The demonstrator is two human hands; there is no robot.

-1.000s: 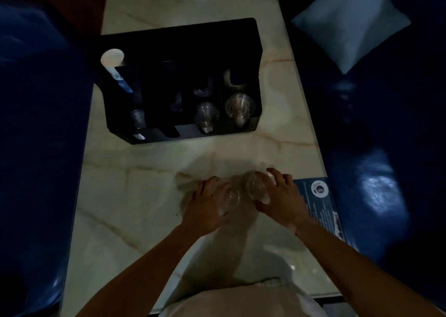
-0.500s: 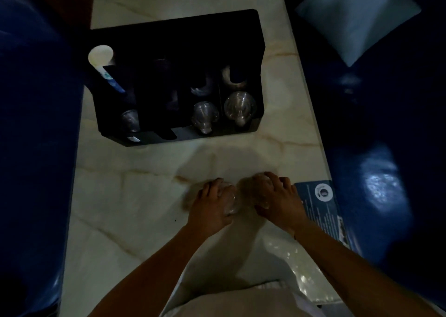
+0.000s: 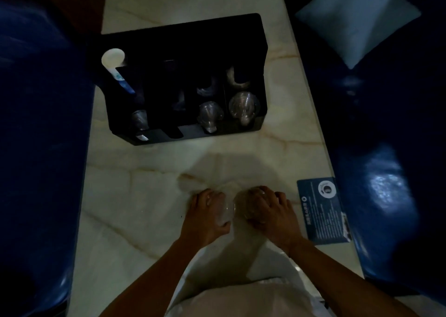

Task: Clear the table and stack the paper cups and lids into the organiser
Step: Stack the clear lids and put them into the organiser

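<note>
My left hand (image 3: 207,214) and my right hand (image 3: 270,211) sit side by side low over the marble table (image 3: 135,208), each closed over a clear plastic lid. The left lid (image 3: 225,212) shows between the two hands; the right lid (image 3: 243,204) is mostly hidden under my fingers. Beyond them stands the black organiser (image 3: 183,75). Its front slots hold clear domed lids (image 3: 210,116) and a second stack of lids (image 3: 243,107). A white paper cup stack (image 3: 113,60) pokes out at its left end.
A blue printed card (image 3: 322,210) lies at the table's right edge, close to my right hand. Dark blue seats flank the table on both sides. A pale cushion (image 3: 357,20) rests on the right seat.
Both hands have drawn closer together and lower onto the table, covering the clear lids more fully. The view has shifted slightly.
</note>
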